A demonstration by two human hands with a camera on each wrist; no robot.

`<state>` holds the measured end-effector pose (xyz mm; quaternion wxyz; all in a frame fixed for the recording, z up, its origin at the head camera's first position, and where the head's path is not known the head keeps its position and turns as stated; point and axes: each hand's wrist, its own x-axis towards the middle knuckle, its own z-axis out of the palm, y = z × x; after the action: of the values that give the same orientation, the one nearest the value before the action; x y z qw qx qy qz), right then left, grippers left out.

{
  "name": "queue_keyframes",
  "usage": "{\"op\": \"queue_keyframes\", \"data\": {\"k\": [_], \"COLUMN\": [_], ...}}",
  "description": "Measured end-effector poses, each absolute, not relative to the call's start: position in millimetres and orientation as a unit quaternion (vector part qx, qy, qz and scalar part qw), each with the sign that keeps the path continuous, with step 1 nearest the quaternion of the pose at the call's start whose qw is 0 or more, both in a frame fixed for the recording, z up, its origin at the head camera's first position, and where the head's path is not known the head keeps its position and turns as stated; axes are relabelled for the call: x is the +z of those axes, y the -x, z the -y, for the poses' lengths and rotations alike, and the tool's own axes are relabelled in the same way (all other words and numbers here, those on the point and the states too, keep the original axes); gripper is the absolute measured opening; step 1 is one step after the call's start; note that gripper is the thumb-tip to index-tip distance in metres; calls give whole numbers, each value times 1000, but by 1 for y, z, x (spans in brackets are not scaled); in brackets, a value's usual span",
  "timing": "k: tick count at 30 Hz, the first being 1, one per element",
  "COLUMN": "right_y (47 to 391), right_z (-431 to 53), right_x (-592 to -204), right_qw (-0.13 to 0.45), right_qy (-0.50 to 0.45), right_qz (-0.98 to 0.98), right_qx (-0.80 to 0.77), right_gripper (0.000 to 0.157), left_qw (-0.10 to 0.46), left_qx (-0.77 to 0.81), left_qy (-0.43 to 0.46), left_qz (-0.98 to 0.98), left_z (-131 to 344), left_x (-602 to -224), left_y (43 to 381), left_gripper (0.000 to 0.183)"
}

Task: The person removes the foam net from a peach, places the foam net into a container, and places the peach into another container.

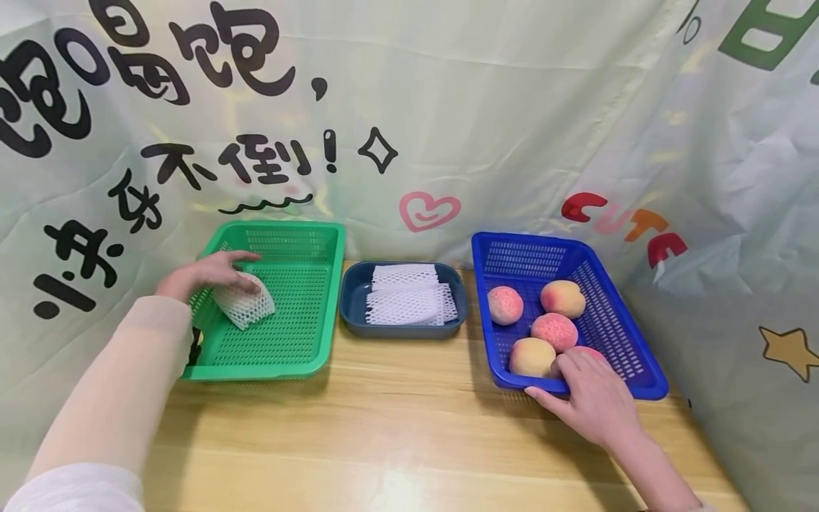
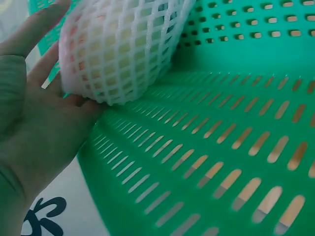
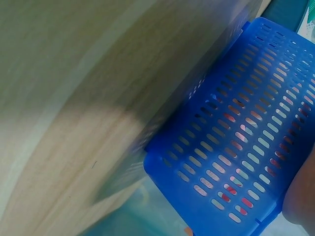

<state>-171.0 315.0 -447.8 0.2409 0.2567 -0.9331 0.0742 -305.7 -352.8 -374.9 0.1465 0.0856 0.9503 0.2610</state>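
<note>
In the head view my left hand (image 1: 214, 274) is inside the left part of the green basket (image 1: 301, 359), touching a peach in a white foam net (image 1: 246, 306). One upper digit stretches away from the net. The left wrist view shows the netted peach (image 2: 123, 49) against the fingers of my left hand (image 2: 49, 113). At the blue basket (image 1: 614, 313), my right hand (image 1: 598, 398) reaches over the near rim. Its fingers rest over a pink peach (image 1: 591, 352), mostly covered, beside a yellow peach (image 1: 532, 357); the thumb spreads out along the rim. Its fingertips are hidden in the right wrist view.
Between the baskets stands a dark blue tray (image 1: 358, 323) holding white foam nets (image 1: 409, 302). Other peaches (image 1: 554, 332) lie in the blue basket. The wooden table (image 1: 384, 419) extends in front, and a printed cloth (image 1: 512, 128) hangs behind and to the sides.
</note>
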Motion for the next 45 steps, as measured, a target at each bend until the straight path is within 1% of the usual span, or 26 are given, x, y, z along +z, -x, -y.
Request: {"op": "queue_keyframes", "data": {"k": [5, 12, 16, 23, 27, 33, 36, 40, 45], "right_y": [171, 172, 172, 172, 171, 171, 171, 171, 170], "right_z": [-314, -315, -315, -315, -314, -315, -315, -315, -315], "right_x": [-447, -445, -446, -445, -445, -446, -446, -447, -447], "right_qw": [240, 247, 248, 240, 237, 236, 236, 237, 237], "right_qy": [-256, -262, -262, -256, -254, -257, -256, -254, -251], "right_qz": [933, 930, 929, 933, 934, 934, 934, 934, 935], "right_qx": [76, 81, 81, 80, 79, 79, 80, 79, 79], "right_gripper": [48, 49, 49, 48, 48, 48, 48, 48, 48], "left_qw": [163, 181, 174, 163, 154, 141, 125, 104, 93], "left_qx": [274, 278, 273, 283, 288, 299, 294, 294, 318], "left_qy": [-73, -63, -64, -63, -62, -67, -77, -91, -100], "left_qz": [-945, -941, -944, -943, -943, -941, -945, -946, -938], "left_z": [354, 355, 357, 358, 356, 357, 356, 352, 340], "left_x": [-381, -390, -393, -392, -392, -391, -388, -379, -364], "left_y": [304, 308, 309, 307, 306, 305, 305, 307, 305], "left_gripper": [81, 89, 88, 66, 60, 59, 59, 58, 61]}}
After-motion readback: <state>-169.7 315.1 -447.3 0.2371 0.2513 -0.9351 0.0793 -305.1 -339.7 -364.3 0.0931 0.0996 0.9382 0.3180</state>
